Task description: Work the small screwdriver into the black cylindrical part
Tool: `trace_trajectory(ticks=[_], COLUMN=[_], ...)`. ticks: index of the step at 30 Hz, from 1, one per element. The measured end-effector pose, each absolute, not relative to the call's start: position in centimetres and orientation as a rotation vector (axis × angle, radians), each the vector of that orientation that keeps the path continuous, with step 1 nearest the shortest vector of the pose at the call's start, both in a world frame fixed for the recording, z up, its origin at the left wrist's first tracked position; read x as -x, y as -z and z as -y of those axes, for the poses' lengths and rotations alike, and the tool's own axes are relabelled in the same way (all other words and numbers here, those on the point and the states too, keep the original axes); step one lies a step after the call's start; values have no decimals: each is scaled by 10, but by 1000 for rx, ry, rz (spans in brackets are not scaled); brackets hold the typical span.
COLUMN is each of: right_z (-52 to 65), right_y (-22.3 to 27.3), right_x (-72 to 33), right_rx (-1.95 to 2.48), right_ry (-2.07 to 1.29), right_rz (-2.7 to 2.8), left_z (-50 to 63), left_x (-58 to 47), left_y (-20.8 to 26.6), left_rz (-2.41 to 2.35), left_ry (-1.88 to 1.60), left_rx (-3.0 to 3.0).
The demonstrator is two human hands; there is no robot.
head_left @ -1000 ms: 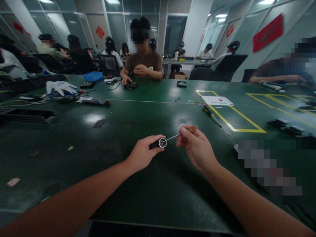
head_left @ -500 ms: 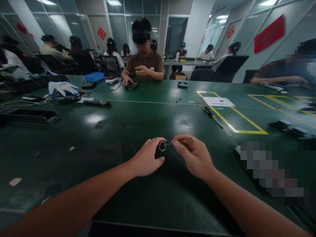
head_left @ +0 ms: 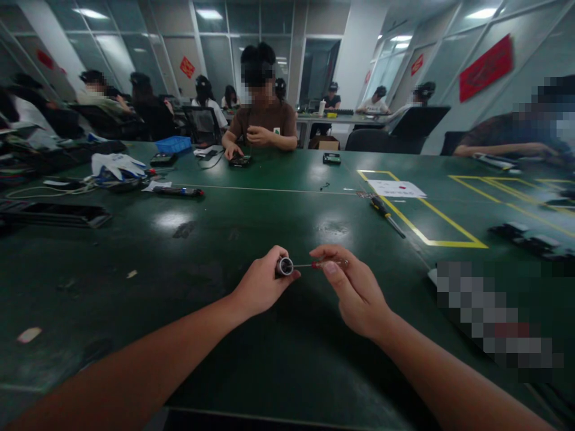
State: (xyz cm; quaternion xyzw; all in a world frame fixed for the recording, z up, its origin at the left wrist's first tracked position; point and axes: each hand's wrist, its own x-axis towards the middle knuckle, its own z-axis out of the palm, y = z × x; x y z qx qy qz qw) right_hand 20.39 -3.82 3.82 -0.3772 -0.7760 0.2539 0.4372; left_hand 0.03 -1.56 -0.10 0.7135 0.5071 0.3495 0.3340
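My left hand (head_left: 263,280) is closed around a short dark cylinder with a silver ring-shaped open end (head_left: 284,266); the open end faces me. Between the fingers and thumb of my right hand (head_left: 354,287) lies a small screwdriver (head_left: 317,264) with a clear, reddish handle. Its thin metal shaft points left and reaches the rim of the cylinder. Whether the tip sits inside the opening or only touches the edge, I cannot tell. Both hands are above the green table (head_left: 251,365), and my fingers hide much of the cylinder's body.
A yellow-and-black screwdriver (head_left: 387,215) lies beyond my right hand, across yellow tape lines (head_left: 453,244) near a paper sheet (head_left: 398,188). Gloves (head_left: 117,166) and a blue tray (head_left: 173,144) stand far left. Across the table a person (head_left: 263,123) handles a small device.
My left hand and the cylinder have shifted slightly left, and its thumb has closed in under the cylinder. My right fingers have shifted on the handle, baring its red front end.
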Motion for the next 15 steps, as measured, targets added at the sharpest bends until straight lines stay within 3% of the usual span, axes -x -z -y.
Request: trace_trajectory(ticks=[9,15], right_z=[42,49], right_y=[-46,-48], right_x=[-200,-194], right_rx=[773,716], right_ry=[-274,-366], right_rz=[2199,2162], left_z=[9,9], left_x=[7,6], left_y=[2,-3], left_rz=[-1316,-1333], left_ry=[-953,-925], left_rx=[-1926,-1989])
